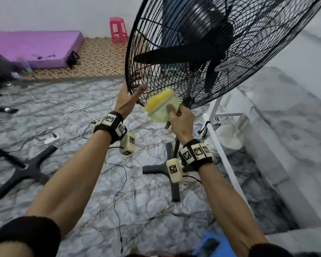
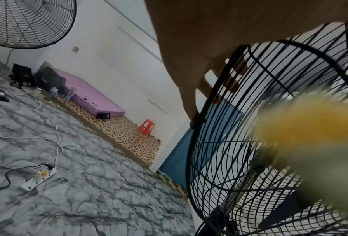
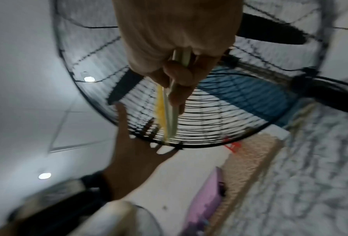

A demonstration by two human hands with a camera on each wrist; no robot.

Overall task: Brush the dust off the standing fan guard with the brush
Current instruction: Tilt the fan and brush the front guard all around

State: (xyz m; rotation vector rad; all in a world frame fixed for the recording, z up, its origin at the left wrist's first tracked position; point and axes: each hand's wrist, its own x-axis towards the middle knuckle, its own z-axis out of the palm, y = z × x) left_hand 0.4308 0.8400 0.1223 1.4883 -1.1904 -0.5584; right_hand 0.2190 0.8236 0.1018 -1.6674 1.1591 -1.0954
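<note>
Standing fan guard [image 1: 174, 52] tilts toward the viewer, bottom rim low. Left hand [image 1: 127, 98] grip curls around that rim, steadying it. Right hand [image 1: 181, 120] grip pinches the brush [image 1: 161, 106], bristles at the lower wires. Judgement: stroke along wires with light pressure, rim braced.

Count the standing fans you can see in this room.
2. One standing fan is right in front, its guard rim held by the left hand. A second fan stands off to the left, its cross base on the floor. Others may be out of view.
</note>
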